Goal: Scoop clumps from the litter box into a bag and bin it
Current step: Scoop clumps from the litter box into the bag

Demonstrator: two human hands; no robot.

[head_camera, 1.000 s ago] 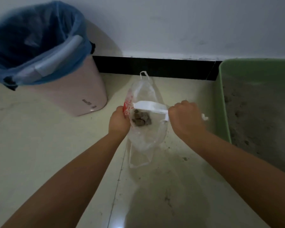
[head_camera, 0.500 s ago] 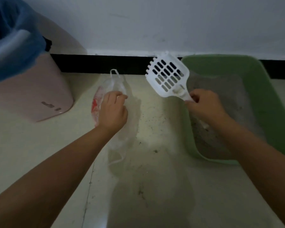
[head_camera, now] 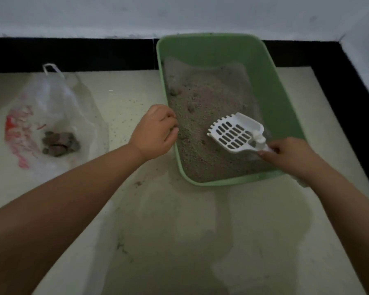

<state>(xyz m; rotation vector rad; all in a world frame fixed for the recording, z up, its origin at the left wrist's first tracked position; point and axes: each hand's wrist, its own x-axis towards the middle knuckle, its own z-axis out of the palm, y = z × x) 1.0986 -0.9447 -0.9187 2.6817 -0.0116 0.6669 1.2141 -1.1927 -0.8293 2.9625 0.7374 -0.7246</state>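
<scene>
At the far left, the clear plastic bag (head_camera: pixel 51 116) is lying slumped on the floor (head_camera: pixel 179 241), with a small heap of dark clumps (head_camera: pixel 61 143) already showing inside it. Nothing is being held there. Further right, the left hand (head_camera: pixel 155 130) is being rested at the near left rim of the green litter box (head_camera: pixel 271 88), its fingers loosely curled; whether the rim is actually being gripped cannot be told. Inside the box, grey litter (head_camera: pixel 207 107) is being banked toward the left and back, with a few darker lumps dotted across it. The white slotted scoop (head_camera: pixel 235 133) is being held low over the litter, teeth pointing left, its handle pinched in the right hand (head_camera: pixel 285 156). For this pass to go well, the teeth should probably be slid under a lump rather than into it, the box being steadied meanwhile, and loose grains should be shaken through the slots before the scoop is carried across to the bag.
</scene>
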